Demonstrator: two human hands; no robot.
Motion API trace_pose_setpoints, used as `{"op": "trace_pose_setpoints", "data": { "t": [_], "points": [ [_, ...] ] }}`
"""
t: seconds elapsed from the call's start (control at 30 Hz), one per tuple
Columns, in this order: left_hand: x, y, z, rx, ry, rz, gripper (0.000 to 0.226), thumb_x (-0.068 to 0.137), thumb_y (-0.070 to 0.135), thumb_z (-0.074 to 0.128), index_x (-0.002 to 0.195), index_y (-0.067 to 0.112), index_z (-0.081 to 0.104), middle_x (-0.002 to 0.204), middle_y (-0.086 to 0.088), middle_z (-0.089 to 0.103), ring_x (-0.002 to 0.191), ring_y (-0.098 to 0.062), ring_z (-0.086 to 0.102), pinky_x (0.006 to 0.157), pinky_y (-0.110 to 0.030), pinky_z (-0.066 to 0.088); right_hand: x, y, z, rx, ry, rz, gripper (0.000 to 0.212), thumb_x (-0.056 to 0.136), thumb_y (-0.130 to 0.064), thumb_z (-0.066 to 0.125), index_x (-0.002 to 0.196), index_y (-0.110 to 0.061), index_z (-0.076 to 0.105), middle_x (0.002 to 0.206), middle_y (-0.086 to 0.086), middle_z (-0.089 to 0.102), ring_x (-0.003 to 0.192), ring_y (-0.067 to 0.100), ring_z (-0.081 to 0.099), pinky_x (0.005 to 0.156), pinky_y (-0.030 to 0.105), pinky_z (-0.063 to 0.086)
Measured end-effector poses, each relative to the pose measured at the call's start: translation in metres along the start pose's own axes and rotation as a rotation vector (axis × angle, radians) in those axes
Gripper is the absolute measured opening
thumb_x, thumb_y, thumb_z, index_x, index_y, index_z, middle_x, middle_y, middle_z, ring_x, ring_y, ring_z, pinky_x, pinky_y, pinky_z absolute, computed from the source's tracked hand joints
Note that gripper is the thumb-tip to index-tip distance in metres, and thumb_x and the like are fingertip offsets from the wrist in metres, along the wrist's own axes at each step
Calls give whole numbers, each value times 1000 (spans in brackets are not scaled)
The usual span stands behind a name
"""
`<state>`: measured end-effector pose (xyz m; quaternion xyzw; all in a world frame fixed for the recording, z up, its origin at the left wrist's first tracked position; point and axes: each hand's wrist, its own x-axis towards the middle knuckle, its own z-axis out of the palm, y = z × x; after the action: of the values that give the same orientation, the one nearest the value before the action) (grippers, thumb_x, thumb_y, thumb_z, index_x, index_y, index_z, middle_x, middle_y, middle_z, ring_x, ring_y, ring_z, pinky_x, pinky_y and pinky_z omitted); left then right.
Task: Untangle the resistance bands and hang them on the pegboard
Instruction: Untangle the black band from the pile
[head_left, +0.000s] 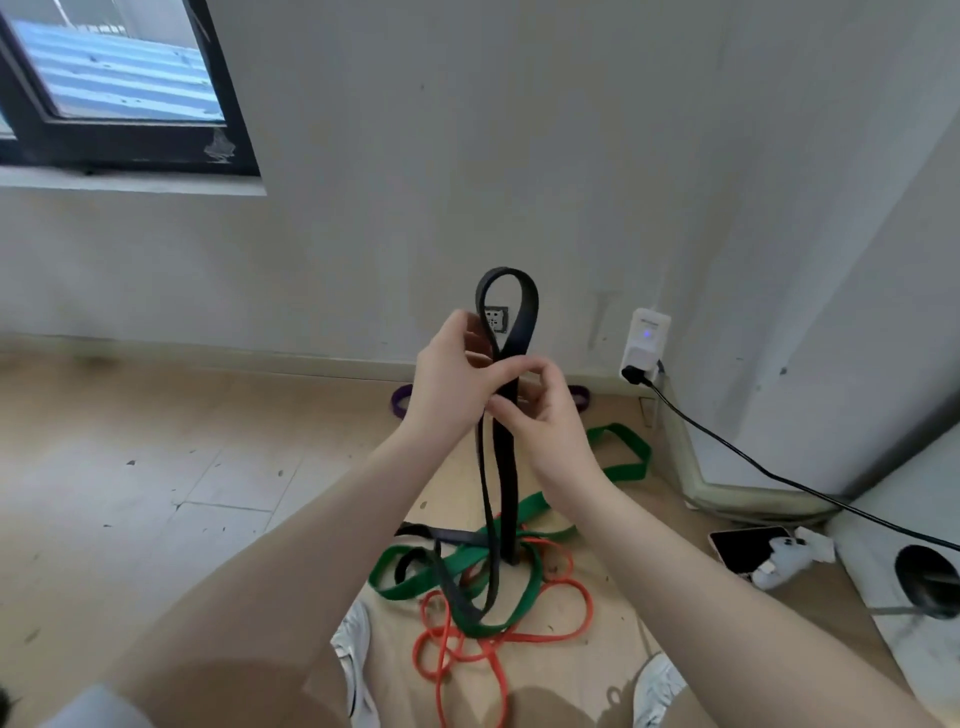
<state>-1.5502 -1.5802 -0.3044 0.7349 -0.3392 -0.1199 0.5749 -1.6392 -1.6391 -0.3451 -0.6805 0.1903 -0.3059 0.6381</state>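
Resistance bands lie tangled on the floor (156, 467) between the person's white shoes (353, 644): a flat green band (524, 592), a thin orange band (493, 644) in loose coils nearest the person, and a purple band (401, 401) farther off by the wall. A flat black band (506, 467) is lifted out of the heap, its two strands running up to both hands and closing in a small teardrop loop above them. The left hand (454, 384) and the right hand (540, 415) each pinch the black band with curled fingers, touching one another just below that loop. A phone (748, 545) lies on the floor to the right.
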Motion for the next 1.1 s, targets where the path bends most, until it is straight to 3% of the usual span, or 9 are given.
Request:
{"op": "trace_pose_setpoints", "data": {
  "t": [0.17, 0.27, 0.37, 0.5, 0.63, 0.73, 0.87, 1.0, 1.1],
  "points": [
    [8, -20, -4, -66, -86, -75, 29, 76, 27, 74, 99, 17, 59, 92, -1, 69, 85, -18, 69, 76, -39, 58, 7, 9, -9, -21, 100, 34, 16, 92, -12, 56, 97, -27, 57, 89, 2, 67, 69, 8, 60, 63, 19, 52],
    [6, -38, -14, -141, -174, -178, 20, 84, 16, 66, 103, 11, 63, 85, -5, 70, 78, -16, 68, 78, -33, 58, 21, 11, -36, -30, 215, 130, 13, 94, -13, 51, 94, -23, 60, 77, -2, 62, 67, 8, 56, 65, 20, 50],
    [5, -56, -25, -207, -176, -290, 18, 87, 11, 63, 104, 7, 63, 73, -6, 70, 69, -17, 66, 72, -29, 58, 34, 19, -66, 81, 168, 238, 18, 94, -11, 50, 80, -17, 60, 65, -3, 52, 64, 11, 48, 66, 22, 38],
    [8, -56, -41, -231, -257, -284, 28, 87, 7, 60, 114, 10, 60, 90, -6, 72, 85, -16, 69, 83, -28, 55, 40, 28, -82, 286, 170, 308, 8, 91, -8, 54, 88, -16, 54, 70, -5, 51, 64, 12, 44, 67, 26, 37],
    [8, -38, -43, -216, -288, -134, 28, 85, -1, 60, 105, 17, 65, 92, 0, 71, 83, -7, 68, 76, -18, 54, 35, 34, -77, -370, 148, 338, 17, 93, -23, 55, 108, -18, 61, 107, -3, 60, 100, 14, 54, 85, 26, 40],
    [8, -19, -37, -153, -279, -22, 23, 85, 8, 62, 102, 23, 66, 99, 7, 68, 92, -6, 65, 82, -19, 53, 28, 15, -64, -450, -16, 180, 37, 95, -19, 51, 132, -20, 50, 134, -6, 49, 126, 9, 44, 103, 24, 35],
    [12, 10, -30, -93, -307, 101, 21, 87, 11, 61, 100, 27, 67, 102, 6, 69, 99, -8, 63, 90, -24, 49, 19, -28, -37, -185, -301, 5, 31, 97, -16, 46, 116, -39, 51, 120, -19, 59, 116, -3, 53, 98, 17, 43],
    [20, 39, -35, -76, -285, 220, 19, 85, 12, 64, 93, 28, 69, 96, 6, 69, 95, -7, 63, 87, -24, 49, 18, -52, -20, -118, -245, -100, 30, 95, -11, 49, 110, -36, 54, 107, -12, 66, 104, 3, 62, 93, 23, 49],
    [22, 54, -39, -126, -276, 228, 23, 87, 11, 62, 99, 29, 67, 99, 8, 66, 95, -5, 62, 83, -20, 51, 23, -73, -17, -275, -191, -189, 18, 91, -15, 56, 103, -29, 59, 92, -12, 64, 84, 3, 61, 76, 22, 49]
  ]
}}
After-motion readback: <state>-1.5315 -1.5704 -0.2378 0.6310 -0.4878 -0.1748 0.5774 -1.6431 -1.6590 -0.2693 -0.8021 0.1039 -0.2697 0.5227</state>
